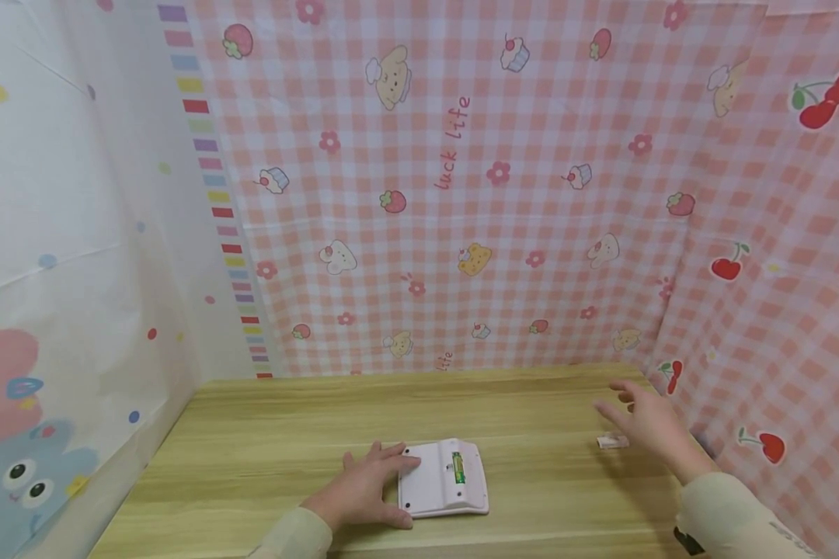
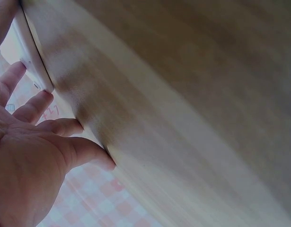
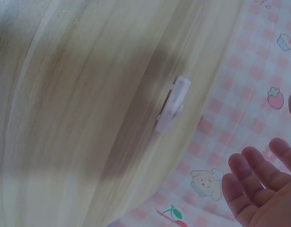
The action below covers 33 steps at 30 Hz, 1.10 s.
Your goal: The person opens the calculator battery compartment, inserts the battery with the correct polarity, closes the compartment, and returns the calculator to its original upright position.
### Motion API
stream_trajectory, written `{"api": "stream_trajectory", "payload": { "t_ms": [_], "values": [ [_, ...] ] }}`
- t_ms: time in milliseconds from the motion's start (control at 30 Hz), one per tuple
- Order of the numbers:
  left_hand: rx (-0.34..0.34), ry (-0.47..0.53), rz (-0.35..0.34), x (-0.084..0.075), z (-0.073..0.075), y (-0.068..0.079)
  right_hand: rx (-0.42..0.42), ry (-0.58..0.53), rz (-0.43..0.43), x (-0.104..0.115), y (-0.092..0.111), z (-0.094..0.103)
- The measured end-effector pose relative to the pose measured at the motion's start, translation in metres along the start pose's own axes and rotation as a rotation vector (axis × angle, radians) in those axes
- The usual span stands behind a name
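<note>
A white calculator-like device (image 1: 426, 480) lies back side up on the wooden table, its small screws showing. In its uncovered battery slot sits a green battery (image 1: 459, 467). My left hand (image 1: 369, 483) rests spread at the device's left side; some fingers touch its edge, and others reach the table. In the left wrist view, fingertips (image 2: 41, 98) meet the white side. Toward the right end of the table lies a small pale battery cover (image 1: 611, 442). My right hand (image 1: 649, 425) hovers beside it with loosely bent fingers, holding nothing. The right wrist view shows the cover apart from that hand.
The wooden table (image 1: 266, 435) meets a pink checkered cloth (image 1: 419, 233) at the back and another cherry-print cloth (image 1: 776, 326) at the right. A white printed cloth (image 1: 77, 272) hangs at the left. Near my right sleeve sits a small dark object (image 1: 687, 541), partly hidden.
</note>
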<state>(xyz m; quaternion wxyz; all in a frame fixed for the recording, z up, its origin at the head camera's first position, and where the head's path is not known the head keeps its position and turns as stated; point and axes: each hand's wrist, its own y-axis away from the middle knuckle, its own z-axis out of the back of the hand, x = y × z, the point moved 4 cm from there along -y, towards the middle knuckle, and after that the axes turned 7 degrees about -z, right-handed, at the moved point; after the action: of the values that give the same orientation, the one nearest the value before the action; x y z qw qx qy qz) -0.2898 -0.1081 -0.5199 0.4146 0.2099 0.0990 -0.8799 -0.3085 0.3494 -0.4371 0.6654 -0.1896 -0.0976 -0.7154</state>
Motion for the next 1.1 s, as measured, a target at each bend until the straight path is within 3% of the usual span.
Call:
{"api": "stream_trajectory", "payload": {
  "t_ms": [533,1000,1100],
  "values": [
    [-0.005,-0.008,-0.003,-0.002,0.001,0.0,0.065,-0.004,-0.075,-0.026,-0.001,-0.008],
    [-0.011,-0.02,-0.009,-0.001,0.0,0.0,0.155,0.038,-0.095,-0.027,0.001,-0.026],
    [-0.005,-0.018,-0.006,-0.001,0.0,0.0,0.142,0.057,-0.11,-0.026,0.001,-0.03]
  ]
}}
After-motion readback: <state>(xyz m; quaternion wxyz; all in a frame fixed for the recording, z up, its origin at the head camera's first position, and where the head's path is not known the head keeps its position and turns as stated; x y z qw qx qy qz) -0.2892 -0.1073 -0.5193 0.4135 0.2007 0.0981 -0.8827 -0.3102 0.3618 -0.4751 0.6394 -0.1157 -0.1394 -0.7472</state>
